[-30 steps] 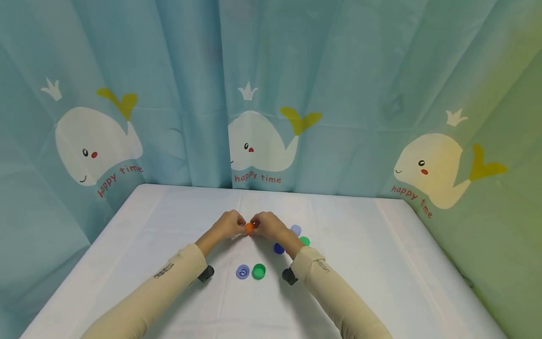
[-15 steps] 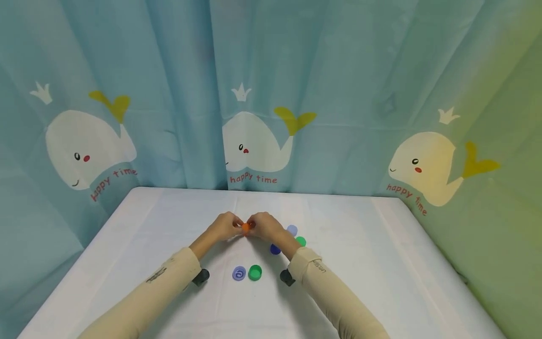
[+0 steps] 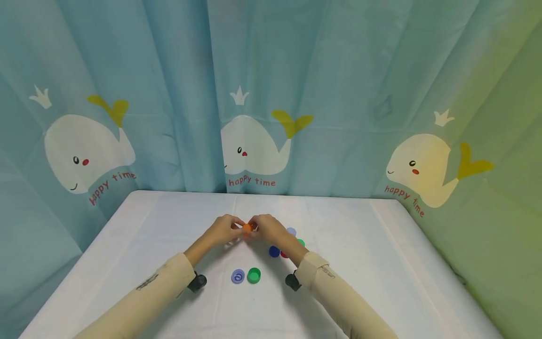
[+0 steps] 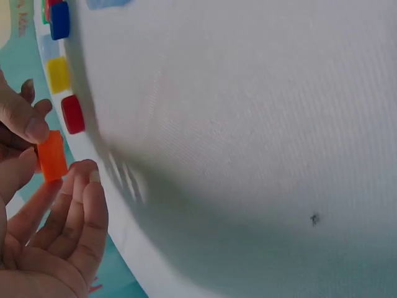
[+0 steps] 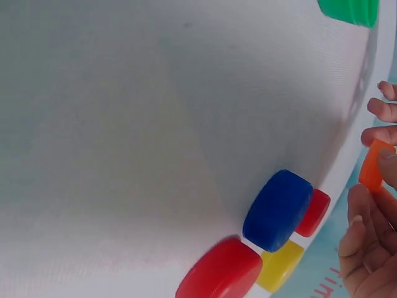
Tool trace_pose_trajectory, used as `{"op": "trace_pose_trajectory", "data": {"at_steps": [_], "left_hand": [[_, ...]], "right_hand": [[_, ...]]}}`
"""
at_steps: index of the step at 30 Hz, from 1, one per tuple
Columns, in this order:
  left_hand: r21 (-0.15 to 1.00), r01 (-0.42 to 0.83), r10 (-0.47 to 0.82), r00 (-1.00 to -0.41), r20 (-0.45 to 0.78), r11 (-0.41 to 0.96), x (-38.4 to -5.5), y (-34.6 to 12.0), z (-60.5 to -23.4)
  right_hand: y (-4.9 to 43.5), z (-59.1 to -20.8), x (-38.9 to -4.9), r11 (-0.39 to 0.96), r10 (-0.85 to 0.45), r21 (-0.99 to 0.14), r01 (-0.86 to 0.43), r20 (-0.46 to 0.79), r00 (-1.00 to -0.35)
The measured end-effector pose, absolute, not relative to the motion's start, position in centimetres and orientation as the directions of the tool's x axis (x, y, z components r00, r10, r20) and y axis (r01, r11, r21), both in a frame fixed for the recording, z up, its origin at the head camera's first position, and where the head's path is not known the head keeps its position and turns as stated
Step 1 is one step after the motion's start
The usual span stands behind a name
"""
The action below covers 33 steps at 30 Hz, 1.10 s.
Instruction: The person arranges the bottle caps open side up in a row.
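Both hands meet over the far middle of the table around a small orange plastic cap [image 3: 247, 229]. My left hand [image 3: 223, 229] pinches its left side between thumb and fingers, while my right hand [image 3: 267, 227] pinches it from the right. Seen from the left wrist, the orange cap [image 4: 53, 155] is edge-on, with the other fingers of the left hand [image 4: 56, 248] spread beside it. Part of the orange cap is hidden behind a thumb in the right wrist view. The hands are raised, and their shadows fall on the white cloth.
A spiral-marked purple cap [image 3: 238, 276] and a green cap [image 3: 254, 275] lie between the forearms. By the right forearm are a dark blue cap [image 3: 274, 251], a partly hidden red cap [image 3: 284, 254], a light purple cap [image 3: 291, 231] and a green cap [image 3: 301, 242]. A yellow cap [image 4: 59, 75] shows too.
Both hands keep their hold on the orange cap near the same spot. The wrists have spread slightly outward, and more of the red cap shows beside the right forearm. The head view has shifted slightly.
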<state>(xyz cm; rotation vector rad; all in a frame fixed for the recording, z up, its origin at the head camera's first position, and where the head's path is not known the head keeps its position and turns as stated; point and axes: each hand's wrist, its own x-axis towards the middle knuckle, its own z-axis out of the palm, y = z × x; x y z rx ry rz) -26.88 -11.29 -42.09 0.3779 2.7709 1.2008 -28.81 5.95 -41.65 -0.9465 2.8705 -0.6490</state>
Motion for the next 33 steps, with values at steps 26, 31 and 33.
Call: {"op": "trace_pose_trajectory", "data": {"at_steps": [26,31,33], "left_hand": [[0.847,0.132,0.222,-0.975,0.017,0.514,-25.3,-9.5,-40.4],[0.849,0.153,0.276,-0.961,0.009,0.506,-24.7,-9.3,-40.5],[0.849,0.162,0.292,-0.956,0.010,0.504,-24.5,-9.3,-40.5]], "right_hand": [[8.5,-40.3,-27.0,0.628,-0.567,-0.558,-0.543,0.150,-0.810],[9.0,-40.4,-25.9,0.604,-0.548,-0.607,-0.516,0.154,-0.822],[9.2,-40.4,-25.5,0.582,-0.541,-0.631,-0.514,0.171,-0.823]]}}
